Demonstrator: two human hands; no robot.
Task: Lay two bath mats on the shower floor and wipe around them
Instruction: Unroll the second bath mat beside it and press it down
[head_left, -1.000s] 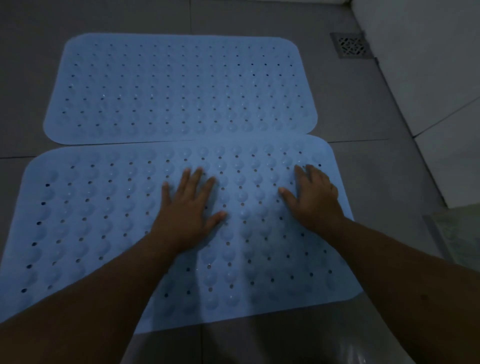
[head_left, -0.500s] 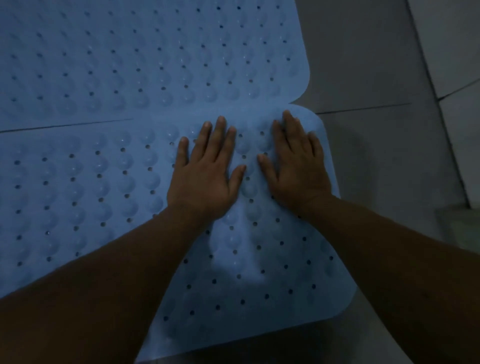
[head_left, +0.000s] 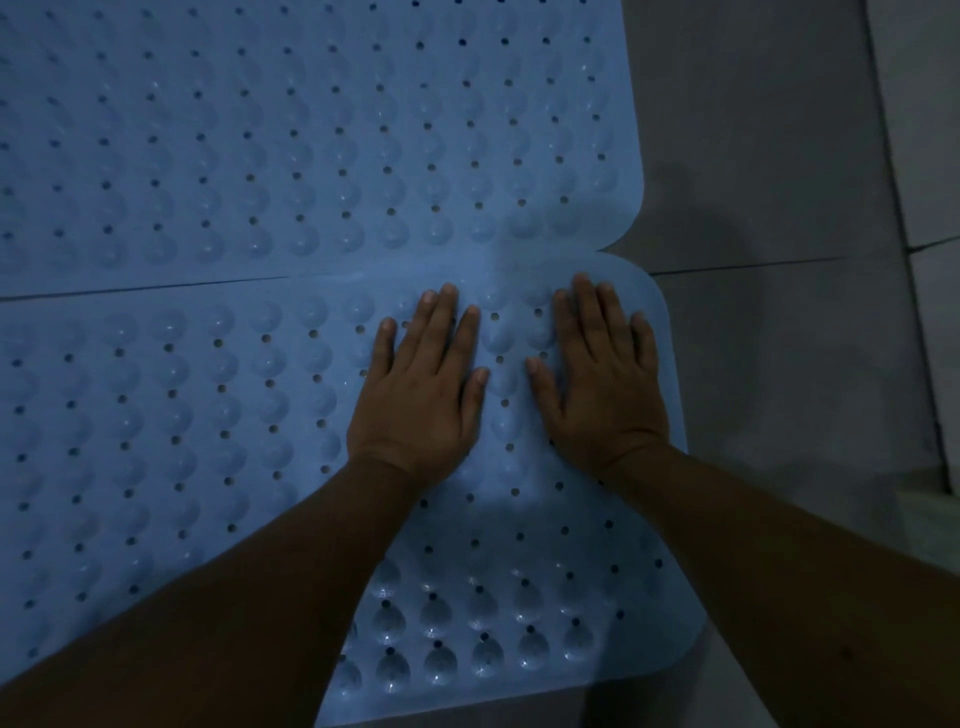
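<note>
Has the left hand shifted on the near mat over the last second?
Yes. The left hand has slid along the near mat toward its far right corner and now lies flat close beside the right hand, fingers near the seam.

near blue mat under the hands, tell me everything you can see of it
The near pale blue rubbery bath mat lies flat on the grey tiled floor, dotted with rows of small holes and round bumps, corners rounded. Its far edge meets the far blue mat. The left hand and right hand press flat near its far right corner.
</note>
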